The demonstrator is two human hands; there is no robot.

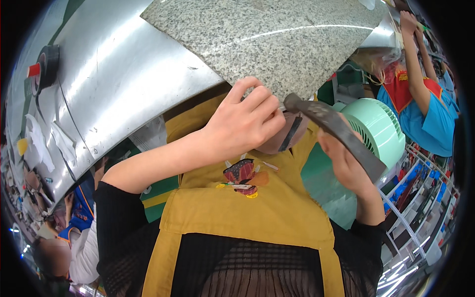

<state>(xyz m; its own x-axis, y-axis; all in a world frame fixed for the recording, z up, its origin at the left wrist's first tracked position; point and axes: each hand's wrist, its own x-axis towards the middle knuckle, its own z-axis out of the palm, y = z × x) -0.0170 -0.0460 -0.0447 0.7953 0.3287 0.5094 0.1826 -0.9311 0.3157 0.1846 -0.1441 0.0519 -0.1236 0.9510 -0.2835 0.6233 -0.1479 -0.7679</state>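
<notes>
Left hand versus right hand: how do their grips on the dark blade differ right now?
The left hand pinches the dark blade at its near tip with curled fingers; the right hand supports its far, wider end from beneath. The left shows its back, the right mostly hidden. Both are bare.

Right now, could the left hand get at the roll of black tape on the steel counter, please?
Probably not at once: the left hand is pinching something small at the dark tool, and the black tape roll lies well apart across the steel counter.

The left hand (242, 123) is raised before the chest, fingers curled and fingertips pinched together in a closed grip, forearm bare. The right hand (346, 163) is closed too, its wrist bent upward from a dark sleeve.
</notes>
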